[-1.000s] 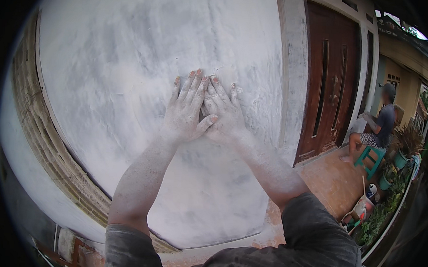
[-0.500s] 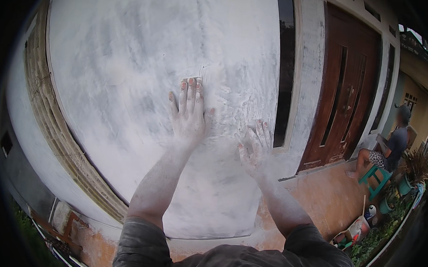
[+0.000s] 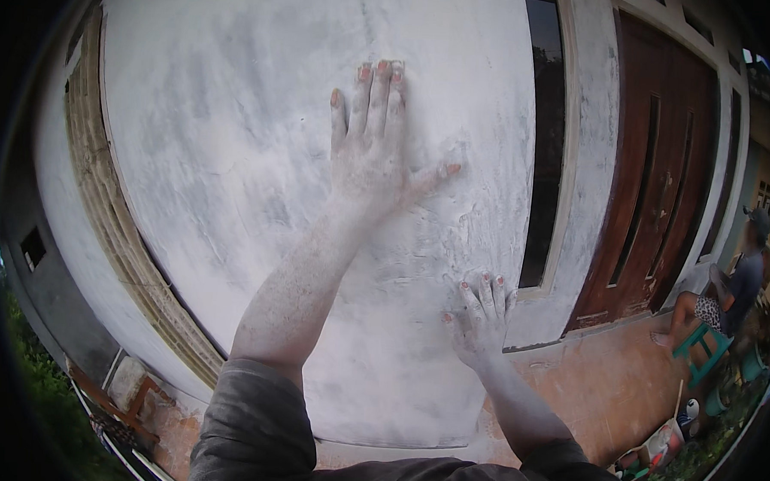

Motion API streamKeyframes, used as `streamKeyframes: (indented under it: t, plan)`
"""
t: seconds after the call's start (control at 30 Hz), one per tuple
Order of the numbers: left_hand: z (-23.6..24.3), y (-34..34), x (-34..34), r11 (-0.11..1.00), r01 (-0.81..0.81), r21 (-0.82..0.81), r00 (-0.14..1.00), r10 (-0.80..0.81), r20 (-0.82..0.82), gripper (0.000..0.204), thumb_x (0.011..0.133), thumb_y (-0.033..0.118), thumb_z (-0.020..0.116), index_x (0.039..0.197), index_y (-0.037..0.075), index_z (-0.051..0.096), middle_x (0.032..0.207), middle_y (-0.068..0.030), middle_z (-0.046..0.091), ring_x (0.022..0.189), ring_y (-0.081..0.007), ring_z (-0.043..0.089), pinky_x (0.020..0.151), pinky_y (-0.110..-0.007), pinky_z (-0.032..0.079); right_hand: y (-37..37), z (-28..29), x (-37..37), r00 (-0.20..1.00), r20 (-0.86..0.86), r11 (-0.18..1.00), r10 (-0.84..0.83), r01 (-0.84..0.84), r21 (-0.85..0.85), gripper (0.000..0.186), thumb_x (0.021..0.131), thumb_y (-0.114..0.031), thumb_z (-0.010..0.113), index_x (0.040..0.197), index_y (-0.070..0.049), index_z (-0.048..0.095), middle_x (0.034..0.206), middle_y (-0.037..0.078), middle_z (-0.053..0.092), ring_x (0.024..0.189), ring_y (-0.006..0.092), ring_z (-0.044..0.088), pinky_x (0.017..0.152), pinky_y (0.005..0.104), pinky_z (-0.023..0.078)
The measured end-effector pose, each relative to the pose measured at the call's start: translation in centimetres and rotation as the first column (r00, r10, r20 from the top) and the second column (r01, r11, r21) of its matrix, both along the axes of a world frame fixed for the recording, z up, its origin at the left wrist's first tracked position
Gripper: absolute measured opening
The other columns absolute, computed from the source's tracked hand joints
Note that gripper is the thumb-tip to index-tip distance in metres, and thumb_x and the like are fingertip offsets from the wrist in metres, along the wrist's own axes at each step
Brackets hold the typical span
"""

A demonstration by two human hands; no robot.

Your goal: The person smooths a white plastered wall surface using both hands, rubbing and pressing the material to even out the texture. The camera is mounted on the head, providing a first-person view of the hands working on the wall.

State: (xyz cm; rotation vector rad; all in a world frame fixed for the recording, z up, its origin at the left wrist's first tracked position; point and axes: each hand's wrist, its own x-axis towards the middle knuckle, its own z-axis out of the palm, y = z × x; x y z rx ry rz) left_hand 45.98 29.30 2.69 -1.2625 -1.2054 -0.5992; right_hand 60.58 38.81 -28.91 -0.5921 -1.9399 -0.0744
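A white-and-grey wall [image 3: 235, 139] with smeared, patchy plaster fills the middle of the view. My left hand [image 3: 372, 145] lies flat high on it, fingers stretched up and thumb spread to the right. A thin pale edge shows around its fingertips; whether a small piece lies under them I cannot tell. Lower and to the right, my right hand [image 3: 480, 322] rests against the wall near its right edge, fingers spread and nothing seen in them. White dust coats both hands and forearms. Ridged plaster marks lie between and above the right hand.
A dark narrow window [image 3: 541, 144] and a brown double door [image 3: 650, 175] stand to the right. A person [image 3: 743, 273] sits on a green stool [image 3: 700, 353] at far right, near potted plants. Bamboo-like strips [image 3: 125, 195] run along the left. Below lies an orange tiled floor [image 3: 584, 395].
My left hand has slid up the wall, and its thumb is now spread out wide. My right hand sits lower in view and slightly further right. The whole view has shifted a little.
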Motion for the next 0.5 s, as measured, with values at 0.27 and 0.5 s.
streamKeyframes:
  t: [0.27, 0.5]
  plan:
    - [12.3, 2.4, -0.9, 0.980, -0.077, 0.184, 0.993, 0.092, -0.074, 0.113, 0.091, 0.082, 0.050, 0.164, 0.000, 0.021, 0.170, -0.0206, 0.024, 0.159, -0.0383, 0.018, 0.125, -0.070, 0.011, 1.4, 1.1, 0.3, 0.979, -0.191, 0.973, 0.069, -0.024, 0.231, 0.047, 0.090, -0.024, 0.075, 0.133, -0.008, 0.065, 0.155, 0.022, 0.052, 0.154, 0.0430, 0.031, 0.126, 0.0627, 0.010]
    - [-4.9, 0.4, -2.4, 0.966, 0.046, -0.256, 0.996, -0.026, 0.080, 0.124, 0.085, 0.086, 0.055, 0.161, -0.007, 0.024, 0.168, -0.0263, 0.024, 0.159, -0.0378, 0.016, 0.125, -0.070, 0.005, -1.1, -1.0, 0.1, 0.964, -0.251, 0.992, 0.084, -0.057, 0.115, 0.056, 0.091, -0.021, 0.073, 0.142, -0.003, 0.057, 0.159, 0.029, 0.043, 0.153, 0.0498, 0.029, 0.125, 0.0638, 0.015]
